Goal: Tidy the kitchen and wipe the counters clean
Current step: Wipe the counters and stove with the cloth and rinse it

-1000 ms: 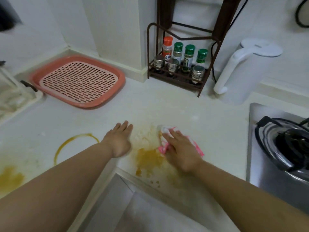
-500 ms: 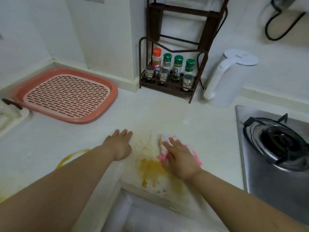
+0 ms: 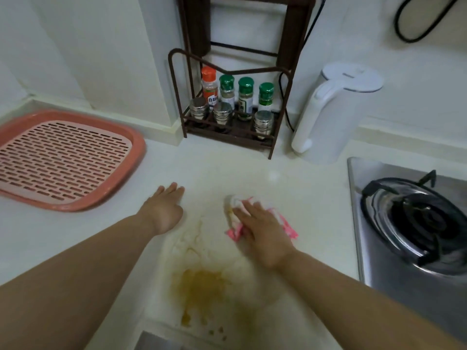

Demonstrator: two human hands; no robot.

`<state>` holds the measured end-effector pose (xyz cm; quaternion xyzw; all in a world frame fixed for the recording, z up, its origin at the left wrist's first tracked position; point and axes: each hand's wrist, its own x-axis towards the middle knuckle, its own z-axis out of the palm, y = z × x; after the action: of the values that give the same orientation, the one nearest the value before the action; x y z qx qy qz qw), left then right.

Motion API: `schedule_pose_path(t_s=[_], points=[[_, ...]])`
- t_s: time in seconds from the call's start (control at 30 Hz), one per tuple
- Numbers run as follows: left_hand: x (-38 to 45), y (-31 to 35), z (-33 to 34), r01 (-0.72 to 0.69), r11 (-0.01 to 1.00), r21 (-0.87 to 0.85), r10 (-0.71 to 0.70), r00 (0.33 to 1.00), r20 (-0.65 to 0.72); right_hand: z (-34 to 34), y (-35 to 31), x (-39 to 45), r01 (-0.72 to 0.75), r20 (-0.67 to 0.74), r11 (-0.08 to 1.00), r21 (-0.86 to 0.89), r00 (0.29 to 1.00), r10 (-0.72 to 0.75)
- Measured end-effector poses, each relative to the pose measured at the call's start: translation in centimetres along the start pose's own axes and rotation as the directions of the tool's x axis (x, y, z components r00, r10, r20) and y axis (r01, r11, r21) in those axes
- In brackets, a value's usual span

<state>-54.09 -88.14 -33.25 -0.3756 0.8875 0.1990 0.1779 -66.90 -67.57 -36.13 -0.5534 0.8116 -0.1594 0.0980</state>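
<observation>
Nearby, spice rack [image 3: 228, 114], kettle [image 3: 331, 114], perhaps 7 jars.

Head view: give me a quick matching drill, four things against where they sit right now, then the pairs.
Things:
1. cloth
2. kettle
3. drain tray
4. yellow stain

Places:
A. far left of the counter
B. under the right hand
C. right of the spice rack
D. near the counter's front edge, between the forearms

Pairs: 1-B, 2-C, 3-A, 4-D
</observation>
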Motion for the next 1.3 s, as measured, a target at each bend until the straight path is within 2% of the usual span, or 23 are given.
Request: schedule_pose_path(t_s=[0.03,0.07,0.1,0.17,0.2,0.23,0.3,0.37,0.43,0.5,0.57,0.63,0.7,0.77,0.83,0.9,1.0,1.07,1.1,1.17,1.2,1.23,1.3], points=[[-0.1,0.2,-0.1,0.000,1.000,-0.004,0.000,1.000,0.012,-0.3,1.7,-0.8,-0.028,-0.043,1.000,0.009,0.999,0.028],[-0.2,0.4,-0.1,0.001,1.000,-0.006,-0.001,1.000,0.021,-0.8,4.1,-1.1,-0.139,-0.085,0.990,-0.012,0.987,0.137],[-0.2,0.5,-0.3,0.002,1.000,-0.013,-0.002,1.000,0.026,-1.5,6.4,-0.9,-0.289,-0.105,0.957,-0.035,0.953,0.284],[-0.3,0.5,-0.6,-0.011,1.000,-0.020,0.012,0.999,0.039,-3.3,10.1,0.7,-0.556,-0.106,0.829,-0.052,0.829,0.549],[-0.3,0.3,-0.6,-0.017,1.000,-0.022,0.018,0.999,0.045,-3.8,10.7,2.4,-0.623,-0.092,0.780,-0.059,0.782,0.617],[-0.2,0.2,-0.6,-0.025,0.999,-0.026,0.026,0.999,0.047,-3.9,10.3,4.3,-0.638,-0.086,0.767,-0.071,0.770,0.632],[0.2,-0.1,-0.4,-0.025,0.999,-0.022,0.026,0.999,0.033,-2.6,7.6,8.5,-0.535,-0.041,0.839,-0.101,0.845,0.534],[0.5,-0.4,-0.1,-0.025,1.000,-0.007,0.025,0.999,0.022,-0.4,2.6,10.6,-0.322,0.049,0.938,-0.131,0.943,0.330],[0.4,-0.4,0.0,-0.028,1.000,-0.007,0.029,0.999,0.015,1.0,-1.8,9.0,-0.108,0.167,0.985,-0.132,0.977,0.130],[0.0,-0.5,-0.1,-0.044,0.999,-0.020,0.044,0.999,-0.001,0.6,-2.3,6.4,-0.013,0.192,1.000,0.009,0.981,0.011],[-0.8,-0.8,-0.1,-0.048,0.998,-0.051,0.048,0.999,-0.010,-1.1,-0.2,4.6,-0.054,0.088,0.992,0.113,0.995,0.044],[-1.8,-1.7,0.1,-0.027,0.999,-0.043,0.026,1.000,-0.012,-2.5,3.2,5.6,-0.224,-0.016,0.974,0.025,0.974,0.225],[-2.5,-2.7,0.3,-0.003,1.000,-0.027,0.003,1.000,-0.001,-2.4,4.7,9.0,-0.369,-0.008,0.929,-0.039,0.929,0.369],[-2.9,-3.2,0.3,0.009,0.999,-0.043,-0.009,1.000,0.006,-0.7,3.6,12.7,-0.307,-0.002,0.948,-0.084,0.952,0.307],[-3.0,-3.3,0.4,0.012,0.998,-0.054,-0.012,1.000,-0.007,1.1,1.1,15.0,-0.165,0.071,0.985,-0.054,0.983,0.169],[-3.4,-3.2,0.8,0.015,0.999,-0.039,-0.016,1.000,-0.005,2.4,-1.9,13.4,-0.048,0.150,0.999,0.007,0.988,0.047],[-3.9,-3.0,1.2,0.011,1.000,-0.002,-0.011,1.000,-0.003,1.3,-3.5,7.4,0.025,0.211,0.981,0.190,0.975,-0.066],[-4.6,-2.7,1.1,0.001,1.000,0.005,-0.001,1.000,0.029,-0.7,-3.2,4.0,-0.093,0.319,0.867,0.490,0.945,-0.079],[-5.1,-2.5,1.1,-0.010,1.000,0.011,0.010,0.999,0.049,-2.0,-3.0,3.0,-0.187,0.315,0.748,0.637,0.949,-0.030],[-6.2,-2.6,1.2,-0.038,0.999,0.027,0.037,0.998,0.058,-2.9,-1.7,3.0,-0.303,0.237,0.640,0.706,0.953,0.190],[-6.9,-2.9,1.4,-0.049,0.997,0.054,0.046,0.998,0.051,-2.9,-1.0,3.8,-0.360,0.204,0.654,0.665,0.930,0.305],[-7.4,-3.2,1.7,-0.057,0.994,0.095,0.053,0.998,0.043,-2.7,-0.4,5.0,-0.397,0.175,0.722,0.566,0.914,0.366],[-8.4,-3.9,2.5,-0.045,0.987,0.157,0.041,0.999,0.031,-0.4,-1.7,7.5,-0.386,0.130,0.909,0.158,0.920,0.369]])
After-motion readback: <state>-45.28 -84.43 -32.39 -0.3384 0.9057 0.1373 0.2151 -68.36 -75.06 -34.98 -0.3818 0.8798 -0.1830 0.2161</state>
